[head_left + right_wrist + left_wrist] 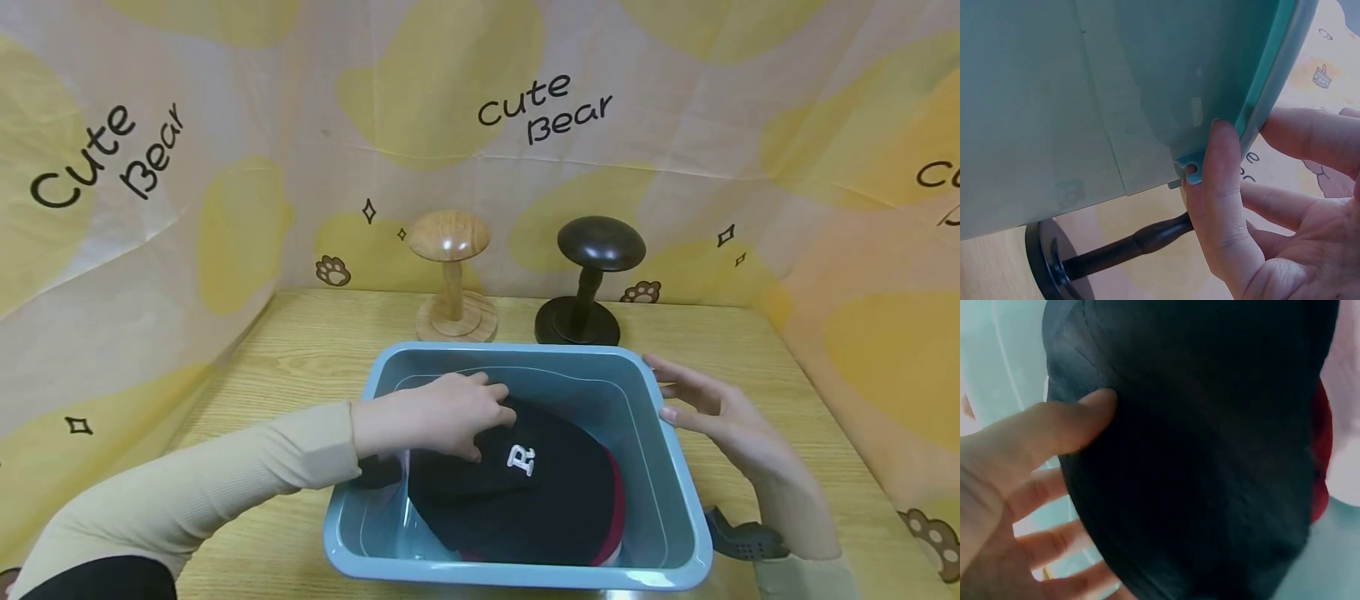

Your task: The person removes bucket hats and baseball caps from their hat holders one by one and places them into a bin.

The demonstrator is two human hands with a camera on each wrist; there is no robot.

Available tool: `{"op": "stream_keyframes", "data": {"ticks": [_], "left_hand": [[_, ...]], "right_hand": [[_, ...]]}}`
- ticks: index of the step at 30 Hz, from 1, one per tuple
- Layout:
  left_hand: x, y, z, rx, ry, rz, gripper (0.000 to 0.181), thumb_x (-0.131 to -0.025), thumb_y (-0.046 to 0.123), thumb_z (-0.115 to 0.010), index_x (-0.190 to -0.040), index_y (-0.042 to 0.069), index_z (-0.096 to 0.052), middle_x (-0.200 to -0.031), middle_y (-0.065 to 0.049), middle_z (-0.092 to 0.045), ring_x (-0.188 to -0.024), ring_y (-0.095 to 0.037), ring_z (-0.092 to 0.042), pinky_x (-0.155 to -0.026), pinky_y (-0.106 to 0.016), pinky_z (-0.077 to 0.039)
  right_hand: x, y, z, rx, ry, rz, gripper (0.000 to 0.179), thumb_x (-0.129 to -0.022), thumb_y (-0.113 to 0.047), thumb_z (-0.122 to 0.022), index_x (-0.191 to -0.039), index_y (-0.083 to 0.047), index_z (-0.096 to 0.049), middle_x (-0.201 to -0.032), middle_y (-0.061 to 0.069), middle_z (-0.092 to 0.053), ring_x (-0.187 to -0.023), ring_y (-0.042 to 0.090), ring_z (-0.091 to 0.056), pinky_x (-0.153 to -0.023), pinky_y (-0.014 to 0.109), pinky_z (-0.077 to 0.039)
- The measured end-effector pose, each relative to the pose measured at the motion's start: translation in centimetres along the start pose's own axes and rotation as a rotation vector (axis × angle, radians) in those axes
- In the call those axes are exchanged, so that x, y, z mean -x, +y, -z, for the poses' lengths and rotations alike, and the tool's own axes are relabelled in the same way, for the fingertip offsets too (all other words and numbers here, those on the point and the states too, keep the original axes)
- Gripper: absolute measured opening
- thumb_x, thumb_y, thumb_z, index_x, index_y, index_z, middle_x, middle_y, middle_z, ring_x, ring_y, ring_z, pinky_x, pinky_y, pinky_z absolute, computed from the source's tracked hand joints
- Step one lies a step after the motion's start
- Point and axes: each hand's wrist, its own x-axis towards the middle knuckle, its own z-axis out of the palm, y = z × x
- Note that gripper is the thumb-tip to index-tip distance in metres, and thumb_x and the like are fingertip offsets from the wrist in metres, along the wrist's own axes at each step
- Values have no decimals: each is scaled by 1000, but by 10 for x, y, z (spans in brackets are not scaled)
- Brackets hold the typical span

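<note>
A black cap (547, 492) with a white letter R lies inside a light blue plastic basin (517, 575). Dark red edging shows along its right side. My left hand (442, 412) reaches over the basin's left side and pinches the cap's edge. In the left wrist view its thumb (1094, 412) lies on top of the black fabric, with the other fingers partly hidden behind the edge. On the other side, my right hand (723, 421) holds the basin's right rim near the far corner. The right wrist view shows its fingers (1222, 156) against the basin's outer wall.
Behind the basin stand a light wooden mushroom-shaped hat stand (450, 237) and a dark one (600, 243). Another dark piece (378, 472) lies in the basin under my left wrist. Patterned cloth (420, 100) surrounds the wooden table (315, 350) on three sides.
</note>
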Motion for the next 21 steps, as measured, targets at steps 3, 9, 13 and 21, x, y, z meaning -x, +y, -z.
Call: {"op": "stream_keyframes", "data": {"ticks": [3,9,13,21], "left_hand": [[-1,0,-3,0,-7,7,54,-74,37,-81,-124,26,-64,-114,1,-67,-92,-16,-61,-79,-27,-55],[-1,0,-7,7,-20,7,57,-74,37,-82,-126,26,-62,-116,1,-67,-93,-16,-61,-78,-26,-54],[2,-4,1,37,-36,-1,55,-74,38,-81,-125,26,-63,-113,2,-67,-93,-14,-61,-79,-25,-54],[25,-12,30,135,27,-98,42,-84,36,-73,-122,23,-64,-104,2,-65,-90,-11,-61,-75,-23,-52]], "right_hand": [[0,0,0,-1,1,0,57,-92,1,-52,-147,-6,-37,-134,-3,-57,-113,7,-58,-88,26,-47],[-1,2,-1,-13,-12,1,57,-92,1,-52,-147,-7,-37,-134,-2,-57,-113,8,-58,-88,26,-46],[-3,2,1,6,-6,4,57,-93,0,-52,-147,-8,-37,-135,-5,-56,-112,8,-58,-87,25,-47],[2,-5,6,103,15,-63,54,-96,-8,-51,-148,-17,-38,-131,-6,-56,-110,6,-61,-87,30,-46]]}}
